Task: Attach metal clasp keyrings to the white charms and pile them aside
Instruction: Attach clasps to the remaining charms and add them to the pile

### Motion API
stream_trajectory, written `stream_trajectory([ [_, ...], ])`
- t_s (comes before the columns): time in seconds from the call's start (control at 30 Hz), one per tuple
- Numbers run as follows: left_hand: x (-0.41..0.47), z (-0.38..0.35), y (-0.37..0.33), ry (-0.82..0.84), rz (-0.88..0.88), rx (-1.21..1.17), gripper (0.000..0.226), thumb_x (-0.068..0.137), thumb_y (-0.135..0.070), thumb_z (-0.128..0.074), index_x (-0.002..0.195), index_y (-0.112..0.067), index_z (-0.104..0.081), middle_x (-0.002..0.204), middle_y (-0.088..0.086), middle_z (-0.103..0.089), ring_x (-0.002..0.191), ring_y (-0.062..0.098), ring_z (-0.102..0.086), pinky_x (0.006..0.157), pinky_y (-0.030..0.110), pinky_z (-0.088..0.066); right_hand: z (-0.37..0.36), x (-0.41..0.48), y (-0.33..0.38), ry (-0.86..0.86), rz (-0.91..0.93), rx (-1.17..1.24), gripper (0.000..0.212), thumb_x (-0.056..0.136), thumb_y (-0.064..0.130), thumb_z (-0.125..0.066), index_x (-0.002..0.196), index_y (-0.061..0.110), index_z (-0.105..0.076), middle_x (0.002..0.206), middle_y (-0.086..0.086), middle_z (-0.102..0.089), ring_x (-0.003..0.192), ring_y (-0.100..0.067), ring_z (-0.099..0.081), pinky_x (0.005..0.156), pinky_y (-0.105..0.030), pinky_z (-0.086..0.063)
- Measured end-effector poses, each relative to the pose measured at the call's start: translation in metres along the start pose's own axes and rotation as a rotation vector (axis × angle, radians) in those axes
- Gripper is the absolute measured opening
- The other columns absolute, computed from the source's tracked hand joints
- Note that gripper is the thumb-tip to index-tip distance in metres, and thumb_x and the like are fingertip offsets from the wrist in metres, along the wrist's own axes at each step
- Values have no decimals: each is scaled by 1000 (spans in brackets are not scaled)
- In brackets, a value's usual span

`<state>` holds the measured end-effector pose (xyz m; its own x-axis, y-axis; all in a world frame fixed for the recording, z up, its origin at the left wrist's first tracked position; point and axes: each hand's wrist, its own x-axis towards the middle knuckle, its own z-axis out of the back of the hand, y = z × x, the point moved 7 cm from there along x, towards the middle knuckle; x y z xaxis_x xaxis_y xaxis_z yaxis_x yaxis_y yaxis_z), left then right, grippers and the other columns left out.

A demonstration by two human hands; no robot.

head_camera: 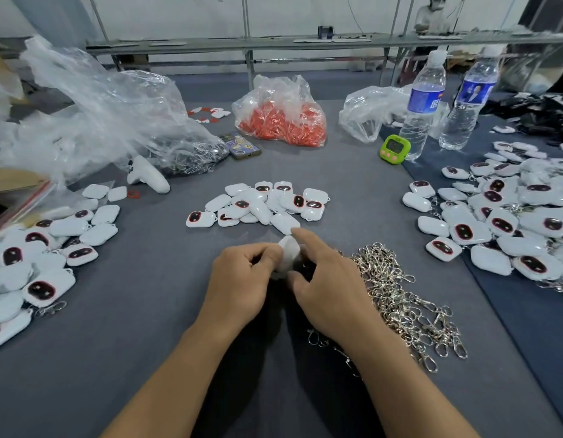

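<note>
Two hands meet on one white charm (289,251), held just above the grey table cloth (141,349). Left hand (242,276): fingers curled, pinching the charm's left edge. Right hand (327,279): index finger laid over the top, thumb under the lower edge, clasping it from the right. Charm shows its plain glossy white back, a rounded rectangle; its face and loop are hidden by the fingers, and I cannot tell whether a clasp is on it. Just beyond the charm lies a small heap of loose charms (261,203), some face up with a dark oval window rimmed in red. Just right of the charm, under the right wrist, a tangle of silver clasp keyrings (400,298). Well left of the charm, a finished pile (36,267) with clasps showing; well right of it, a larger pile (510,222). Far beyond the charm: a bag of red pieces (283,121), a green timer (394,148), two water bottles (424,102).
</note>
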<state>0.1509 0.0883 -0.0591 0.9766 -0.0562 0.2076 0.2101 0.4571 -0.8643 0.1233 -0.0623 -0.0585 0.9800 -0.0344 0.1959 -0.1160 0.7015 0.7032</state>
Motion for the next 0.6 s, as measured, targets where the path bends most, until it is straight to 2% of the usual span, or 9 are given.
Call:
stream_trajectory([
  [0.07, 0, -2, 0, 22, 62, -151, 16, 91, -43, -66, 83, -43, -80, 72, -9, -76, 64, 2, -68, 61, 21, -52, 3, -3, 1, -14, -16, 145, 51, 84, 29, -74, 129, 47, -57, 98, 17, -73, 86, -1, -65, 77, -15, -49],
  [0.13, 1, 2, 2, -30, 110, -225, 17, 83, -53, -68, 81, -41, -80, 71, -3, -75, 64, 7, -67, 68, 36, -55, 11, 0, -1, -58, -53, 351, 31, 80, 22, -81, 102, 40, -68, 80, 15, -75, 64, 1, -63, 58, -10, -44],
  [0.2, -1, 4, 1, -79, 65, -188, 13, 85, -50, -70, 87, -43, -80, 78, -14, -77, 72, 0, -69, 76, 29, -56, 23, 2, -11, -176, -130, 567, 21, 81, 10, -79, 88, 27, -70, 71, 8, -74, 54, -3, -59, 54, -17, -45],
  [0.23, -3, 2, -2, -70, 17, -97, 13, 85, -47, -70, 95, -44, -79, 87, -21, -76, 79, -6, -68, 81, 24, -55, 29, 3, -18, -246, -183, 675, 20, 83, 4, -76, 87, 21, -67, 68, 3, -72, 53, -8, -58, 53, -23, -46],
  [0.3, -10, -11, -10, 26, -87, 182, 33, 82, -46, -73, 115, -43, -73, 110, -28, -72, 100, -11, -62, 92, 14, -47, 38, 3, -32, -349, -280, 912, 20, 86, -5, -68, 92, 13, -62, 68, -6, -69, 52, -15, -59, 50, -27, -47],
  [0.37, -16, -31, -18, 169, -205, 462, 48, 82, -54, -70, 128, -43, -65, 128, -25, -62, 120, -4, -50, 102, 18, -35, 43, 4, -41, -374, -346, 1052, 21, 86, -9, -63, 99, 8, -60, 71, -12, -69, 53, -17, -61, 48, -25, -48],
  [0.43, -17, -38, -24, 226, -264, 540, 39, 85, -55, -68, 123, -44, -69, 127, -24, -60, 122, 2, -47, 104, 25, -33, 41, 5, -46, -333, -383, 1009, 23, 85, -10, -62, 101, 7, -62, 70, -13, -69, 55, -18, -60, 49, -24, -49],
  [0.5, -16, -35, -26, 227, -245, 446, 24, 87, -45, -73, 110, -42, -76, 113, -21, -66, 111, 4, -53, 99, 31, -40, 36, 4, -44, -278, -369, 886, 20, 83, -9, -62, 95, 7, -65, 68, -12, -69, 57, -20, -60, 51, -26, -50],
  [0.6, -19, -28, -24, 151, -187, 360, 15, 82, -33, -78, 95, -41, -79, 92, -18, -71, 89, 3, -62, 84, 31, -50, 30, 3, -39, -248, -313, 738, 23, 82, -6, -65, 78, 15, -57, 66, -8, -68, 59, -22, -63, 58, -41, -54],
])
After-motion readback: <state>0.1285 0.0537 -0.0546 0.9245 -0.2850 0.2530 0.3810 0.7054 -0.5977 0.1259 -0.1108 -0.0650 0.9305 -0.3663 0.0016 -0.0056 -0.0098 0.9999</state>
